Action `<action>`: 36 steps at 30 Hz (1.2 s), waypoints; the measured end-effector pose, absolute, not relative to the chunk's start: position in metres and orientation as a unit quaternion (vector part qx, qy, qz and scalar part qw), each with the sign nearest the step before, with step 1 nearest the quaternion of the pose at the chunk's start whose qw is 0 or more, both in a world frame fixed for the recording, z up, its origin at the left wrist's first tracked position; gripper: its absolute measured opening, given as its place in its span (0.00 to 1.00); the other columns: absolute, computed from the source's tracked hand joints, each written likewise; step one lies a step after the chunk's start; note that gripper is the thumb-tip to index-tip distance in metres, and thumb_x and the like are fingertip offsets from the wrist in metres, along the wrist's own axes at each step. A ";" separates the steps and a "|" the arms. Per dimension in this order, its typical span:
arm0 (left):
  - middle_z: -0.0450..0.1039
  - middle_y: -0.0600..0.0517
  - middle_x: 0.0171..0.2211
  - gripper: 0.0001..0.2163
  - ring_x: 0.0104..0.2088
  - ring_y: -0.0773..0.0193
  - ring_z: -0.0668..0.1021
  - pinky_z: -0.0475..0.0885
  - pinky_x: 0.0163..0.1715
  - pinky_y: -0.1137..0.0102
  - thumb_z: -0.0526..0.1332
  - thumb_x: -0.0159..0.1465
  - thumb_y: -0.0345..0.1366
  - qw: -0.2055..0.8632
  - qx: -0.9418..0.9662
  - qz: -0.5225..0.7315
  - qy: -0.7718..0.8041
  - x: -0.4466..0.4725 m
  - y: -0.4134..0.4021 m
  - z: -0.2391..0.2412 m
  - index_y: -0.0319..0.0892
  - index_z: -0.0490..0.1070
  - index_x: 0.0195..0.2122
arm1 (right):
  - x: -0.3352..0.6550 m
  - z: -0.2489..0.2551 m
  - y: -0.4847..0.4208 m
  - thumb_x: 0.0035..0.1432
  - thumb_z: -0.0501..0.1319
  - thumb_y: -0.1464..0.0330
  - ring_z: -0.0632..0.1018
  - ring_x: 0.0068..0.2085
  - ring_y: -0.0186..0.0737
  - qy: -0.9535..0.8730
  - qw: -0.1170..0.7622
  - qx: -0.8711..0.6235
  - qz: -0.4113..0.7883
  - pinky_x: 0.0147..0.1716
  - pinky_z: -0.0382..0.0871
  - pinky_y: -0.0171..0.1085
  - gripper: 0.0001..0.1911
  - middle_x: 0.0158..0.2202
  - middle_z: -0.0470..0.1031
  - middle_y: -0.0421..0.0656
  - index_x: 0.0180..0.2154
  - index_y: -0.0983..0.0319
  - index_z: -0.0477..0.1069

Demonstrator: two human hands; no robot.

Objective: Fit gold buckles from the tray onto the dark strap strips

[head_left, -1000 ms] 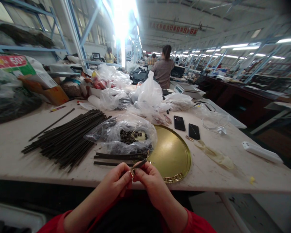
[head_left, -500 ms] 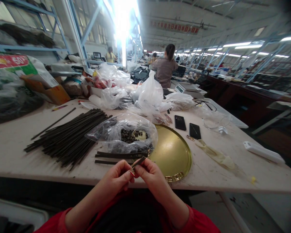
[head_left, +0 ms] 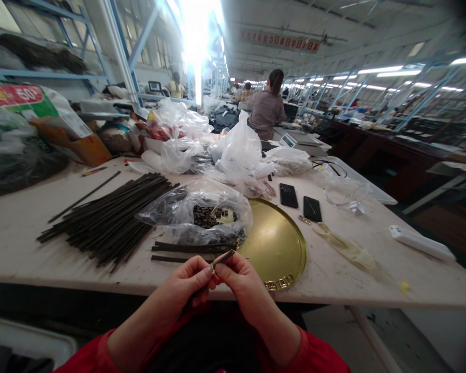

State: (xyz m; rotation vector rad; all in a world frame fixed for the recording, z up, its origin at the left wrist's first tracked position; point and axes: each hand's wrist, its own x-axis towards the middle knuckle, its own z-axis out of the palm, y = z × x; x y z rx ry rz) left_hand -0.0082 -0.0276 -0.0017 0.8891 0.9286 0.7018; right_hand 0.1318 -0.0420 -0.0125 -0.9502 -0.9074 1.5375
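Just over the table's front edge, my two hands meet with their fingertips close together. My right hand [head_left: 236,272] pinches a short dark strap [head_left: 226,256], whose end points up and to the right. A small gold buckle [head_left: 213,269] sits at the lower part of the strap, pinched by my left hand [head_left: 194,277]; the fingers cover most of it. Behind my hands, a clear plastic bag [head_left: 171,220] lies open with small dark and gold pieces [head_left: 206,216] inside. Several gold buckles [head_left: 279,282] lie along the near rim of a round gold tray [head_left: 275,233].
A fanned pile of dark straps [head_left: 112,217] covers the table's left part. Two black phones [head_left: 288,196], a yellowish strip [head_left: 345,247] and a white power strip [head_left: 421,242] lie rightward. White plastic bags [head_left: 238,145] stand behind. A person [head_left: 267,106] is farther back.
My fingers have shifted slightly around the buckle, which now shows less and at a different angle. The strap's end has moved a little to the right. The person farther back has turned slightly.
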 end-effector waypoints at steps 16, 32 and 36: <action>0.59 0.63 0.15 0.13 0.15 0.75 0.58 0.52 0.15 0.78 0.61 0.50 0.45 0.637 0.465 0.339 0.513 -0.005 -0.030 -0.002 0.41 0.61 0.23 | 0.136 -0.023 -0.053 0.54 0.58 0.71 0.71 0.36 0.42 -0.655 0.527 -0.450 0.303 0.37 0.64 0.38 0.08 0.34 0.72 0.44 0.36 0.56 0.74; 0.57 0.64 0.12 0.15 0.14 0.76 0.56 0.48 0.14 0.79 0.62 0.46 0.46 0.697 0.425 0.270 0.511 -0.008 -0.025 -0.012 0.42 0.60 0.22 | 0.163 -0.012 -0.031 0.53 0.61 0.64 0.69 0.36 0.36 -0.588 0.397 -0.342 0.616 0.37 0.63 0.35 0.10 0.34 0.66 0.40 0.39 0.57 0.75; 0.59 0.63 0.13 0.15 0.15 0.76 0.58 0.49 0.15 0.78 0.62 0.48 0.47 0.693 0.438 0.244 0.517 -0.007 -0.025 -0.012 0.41 0.60 0.24 | 0.162 -0.016 -0.030 0.52 0.62 0.63 0.69 0.33 0.34 -0.567 0.418 -0.352 0.616 0.33 0.63 0.33 0.07 0.31 0.65 0.39 0.33 0.59 0.75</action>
